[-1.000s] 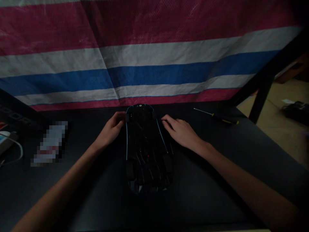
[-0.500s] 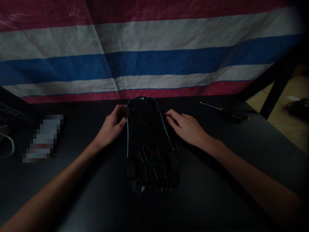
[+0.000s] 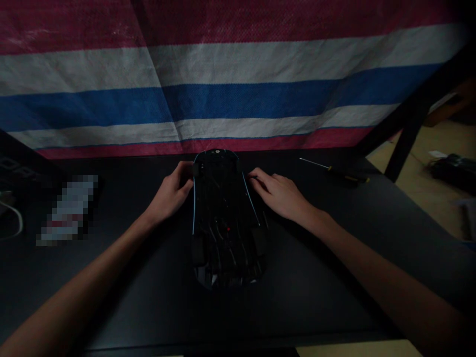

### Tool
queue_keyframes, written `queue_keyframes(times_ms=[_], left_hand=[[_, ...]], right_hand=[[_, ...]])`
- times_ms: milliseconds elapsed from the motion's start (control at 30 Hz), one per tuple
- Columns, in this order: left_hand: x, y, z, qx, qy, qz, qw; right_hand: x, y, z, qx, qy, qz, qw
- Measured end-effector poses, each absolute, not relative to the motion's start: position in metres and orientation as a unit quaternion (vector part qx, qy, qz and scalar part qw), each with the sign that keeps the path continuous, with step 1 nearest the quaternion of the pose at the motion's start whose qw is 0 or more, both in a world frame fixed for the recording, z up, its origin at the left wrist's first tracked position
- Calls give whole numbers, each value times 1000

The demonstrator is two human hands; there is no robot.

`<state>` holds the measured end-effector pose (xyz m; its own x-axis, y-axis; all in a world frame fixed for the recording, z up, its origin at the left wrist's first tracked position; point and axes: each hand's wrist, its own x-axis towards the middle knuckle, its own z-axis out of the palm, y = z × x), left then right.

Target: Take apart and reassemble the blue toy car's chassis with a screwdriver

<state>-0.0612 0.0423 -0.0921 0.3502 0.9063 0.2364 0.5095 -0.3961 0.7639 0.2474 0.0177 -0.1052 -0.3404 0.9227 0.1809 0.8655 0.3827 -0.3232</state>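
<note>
A dark toy car [image 3: 225, 213] lies upside down on the black table, its underside, wheels and thin light-blue side edges showing. A small red spot shows on its underside. My left hand [image 3: 172, 193] rests at the car's left side near the far wheel, fingers curled against it, the tips partly hidden. On the opposite side, my right hand [image 3: 277, 193] has its fingers bent, with the tips against the car's edge. Both wrists are low over the table. To the right of my right hand lies a screwdriver [image 3: 334, 171] with a black and yellow handle.
A blurred-out flat object [image 3: 69, 210] lies on the left of the table [image 3: 316, 297], with a white cable [image 3: 18, 218] beyond it. A striped red, white and blue sheet [image 3: 238, 101] hangs behind. A dark table frame bar [image 3: 405, 134] stands at the right.
The view has shifted slightly, and the table's front edge now shows at the bottom. Both hands stay at the car's sides, and the car keeps its upside-down pose.
</note>
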Motion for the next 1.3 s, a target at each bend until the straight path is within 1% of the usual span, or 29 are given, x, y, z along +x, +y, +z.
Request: queue_keyframes(times_ms=[433, 700, 1167, 1300], left_hand=[[-58, 39, -86, 754, 478, 330, 308], [-59, 40, -87, 756, 460, 337, 319], [-62, 40, -91, 764, 463, 330, 306], [-61, 37, -91, 760, 458, 331, 321]], right_hand=[[248, 18, -105, -538, -822, 95, 163], [249, 18, -105, -535, -825, 84, 162], [246, 16, -106, -540, -824, 74, 153], [246, 16, -106, -539, -826, 77, 147]])
